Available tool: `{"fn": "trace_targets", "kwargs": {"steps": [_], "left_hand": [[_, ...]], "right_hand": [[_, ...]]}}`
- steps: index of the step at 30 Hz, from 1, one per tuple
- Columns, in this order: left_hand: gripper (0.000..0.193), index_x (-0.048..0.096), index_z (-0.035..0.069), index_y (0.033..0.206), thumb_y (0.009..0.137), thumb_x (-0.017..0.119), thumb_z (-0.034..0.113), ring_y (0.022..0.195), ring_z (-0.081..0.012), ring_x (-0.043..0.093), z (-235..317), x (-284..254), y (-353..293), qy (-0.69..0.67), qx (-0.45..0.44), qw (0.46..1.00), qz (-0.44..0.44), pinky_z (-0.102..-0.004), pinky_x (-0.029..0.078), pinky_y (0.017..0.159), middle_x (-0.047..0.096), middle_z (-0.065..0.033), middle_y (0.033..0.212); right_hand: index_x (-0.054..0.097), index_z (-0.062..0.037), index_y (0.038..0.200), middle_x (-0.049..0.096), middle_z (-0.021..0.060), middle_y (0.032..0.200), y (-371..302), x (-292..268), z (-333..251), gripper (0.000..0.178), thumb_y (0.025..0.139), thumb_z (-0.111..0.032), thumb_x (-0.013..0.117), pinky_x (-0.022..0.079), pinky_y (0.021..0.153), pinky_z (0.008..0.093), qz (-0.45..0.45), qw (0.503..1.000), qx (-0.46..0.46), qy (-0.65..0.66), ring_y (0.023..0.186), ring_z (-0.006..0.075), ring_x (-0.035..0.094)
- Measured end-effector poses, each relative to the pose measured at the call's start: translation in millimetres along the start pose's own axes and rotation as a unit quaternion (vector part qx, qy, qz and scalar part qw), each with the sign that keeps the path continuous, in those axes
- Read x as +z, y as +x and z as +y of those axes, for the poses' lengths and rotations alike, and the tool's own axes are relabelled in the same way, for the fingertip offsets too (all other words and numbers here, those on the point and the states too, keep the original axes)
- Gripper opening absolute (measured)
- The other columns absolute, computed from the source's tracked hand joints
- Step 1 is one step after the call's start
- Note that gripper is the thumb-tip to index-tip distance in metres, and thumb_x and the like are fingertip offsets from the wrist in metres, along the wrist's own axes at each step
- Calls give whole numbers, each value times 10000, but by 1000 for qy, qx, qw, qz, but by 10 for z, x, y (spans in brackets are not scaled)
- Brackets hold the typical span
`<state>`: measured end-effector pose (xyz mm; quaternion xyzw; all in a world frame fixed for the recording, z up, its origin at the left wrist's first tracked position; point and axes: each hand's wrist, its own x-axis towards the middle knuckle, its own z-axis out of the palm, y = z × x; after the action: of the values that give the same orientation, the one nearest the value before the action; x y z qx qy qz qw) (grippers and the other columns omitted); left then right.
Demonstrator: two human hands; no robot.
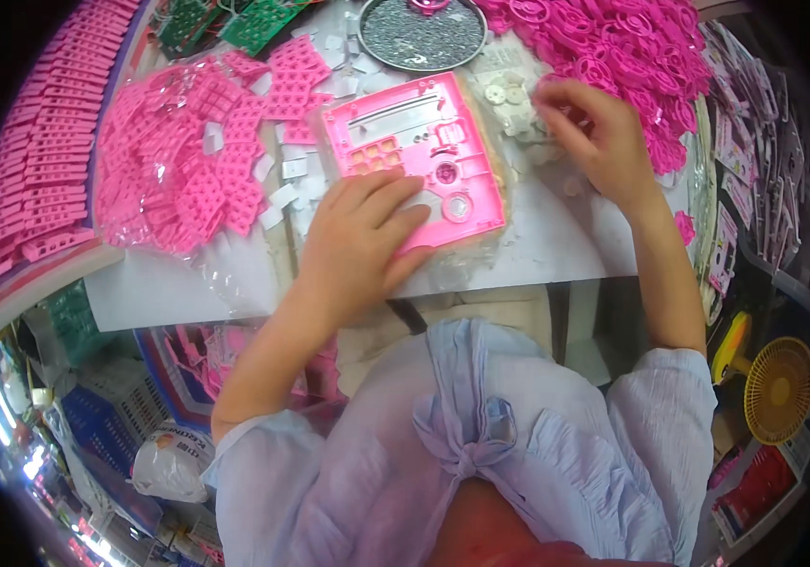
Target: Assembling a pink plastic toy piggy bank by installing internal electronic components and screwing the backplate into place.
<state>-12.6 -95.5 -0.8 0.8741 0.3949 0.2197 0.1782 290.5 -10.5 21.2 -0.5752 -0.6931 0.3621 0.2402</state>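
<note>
A pink plastic casing lies open side up at the middle of the table, with round and square recesses inside. Across its near left part rests my left hand, its fingers spread and lying on the casing. To the right, my right hand is at a clear bag of small white round parts. Its thumb and forefinger are drawn together; anything between them is too small to make out. Inside the casing a dark pink ring sits above a paler round piece.
Pink keypad-like pieces fill a clear bag at left; more stand stacked beyond it. At the back are a round tray of small metal parts and green circuit boards. Magenta plastic parts heap at right, above a yellow fan.
</note>
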Motion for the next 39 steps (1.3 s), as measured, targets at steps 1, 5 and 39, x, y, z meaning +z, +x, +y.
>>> {"fn": "trace_targets", "kwargs": {"steps": [1, 5, 39], "left_hand": [[385, 698, 67, 1091, 758, 796, 234, 1200, -335, 576, -1, -3, 7, -2, -2, 1000, 2, -461, 449, 1013, 653, -102, 1272], [391, 697, 77, 1097, 754, 801, 231, 1189, -341, 572, 17, 9, 11, -3, -8, 1000, 0, -463, 445, 1006, 647, -99, 1274], [281, 658, 71, 1102, 835, 735, 117, 976, -196, 625, 292, 121, 33, -116, -114, 979, 123, -340, 483, 829, 652, -90, 1078]], "right_hand": [[711, -60, 1074, 729, 83, 931, -80, -42, -2, 202, 876, -91, 687, 552, 708, 374, -12, 998, -15, -58, 789, 245, 695], [705, -90, 1093, 686, 88, 997, -353, 142, 192, 273, 821, -61, 721, 552, 727, 373, -18, 955, -191, -228, 841, 277, 680], [719, 6, 1008, 721, 116, 888, -336, 676, -501, 145, 874, -50, 716, 561, 667, 283, 2, 988, -114, 107, 748, 189, 711]]}}
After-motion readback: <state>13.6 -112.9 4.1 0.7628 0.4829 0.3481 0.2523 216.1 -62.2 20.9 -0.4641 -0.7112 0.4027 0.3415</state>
